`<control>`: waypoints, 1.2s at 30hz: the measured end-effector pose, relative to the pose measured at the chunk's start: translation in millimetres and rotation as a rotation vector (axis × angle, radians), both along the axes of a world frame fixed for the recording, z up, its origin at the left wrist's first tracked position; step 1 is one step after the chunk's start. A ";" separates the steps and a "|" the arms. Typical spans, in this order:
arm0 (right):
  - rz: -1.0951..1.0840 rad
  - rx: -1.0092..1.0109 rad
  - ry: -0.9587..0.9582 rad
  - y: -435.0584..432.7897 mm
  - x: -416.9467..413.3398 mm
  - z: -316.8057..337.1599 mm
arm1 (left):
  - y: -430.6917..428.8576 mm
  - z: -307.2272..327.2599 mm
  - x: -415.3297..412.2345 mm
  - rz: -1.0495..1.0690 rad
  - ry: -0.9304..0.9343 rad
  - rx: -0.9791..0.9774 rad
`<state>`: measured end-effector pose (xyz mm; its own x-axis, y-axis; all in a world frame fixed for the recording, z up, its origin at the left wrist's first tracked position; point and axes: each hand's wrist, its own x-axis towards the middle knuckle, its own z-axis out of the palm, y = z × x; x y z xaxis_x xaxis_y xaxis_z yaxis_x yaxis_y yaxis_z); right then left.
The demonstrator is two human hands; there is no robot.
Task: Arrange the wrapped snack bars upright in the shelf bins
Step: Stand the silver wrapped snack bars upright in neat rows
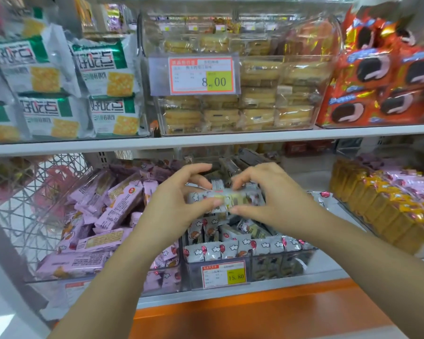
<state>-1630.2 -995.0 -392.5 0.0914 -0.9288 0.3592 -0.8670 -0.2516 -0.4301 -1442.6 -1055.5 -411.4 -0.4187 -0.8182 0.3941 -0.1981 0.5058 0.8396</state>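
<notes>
As I hold snack bar (224, 199) above clear bin (267, 277), left grip (176, 199), right grip (272, 192) pinch ends, presumably for upright slotting.

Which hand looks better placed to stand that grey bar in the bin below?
Probably the right hand: it pinches the grey snack bar directly above the clear bin, while the left hand is nearer the pink bars.
</notes>
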 end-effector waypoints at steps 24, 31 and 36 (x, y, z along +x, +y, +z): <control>0.141 0.493 -0.278 -74.3 -0.4 -50.1 | -66.2 -20.7 8.3 -0.029 -1.131 -0.444; 0.156 0.581 -0.104 -70.1 5.1 -50.9 | -63.1 -15.0 -2.4 -0.093 -1.320 -0.373; 0.174 0.734 -0.280 -74.7 6.6 -57.0 | -62.0 -16.1 -0.7 -0.135 -1.271 -0.338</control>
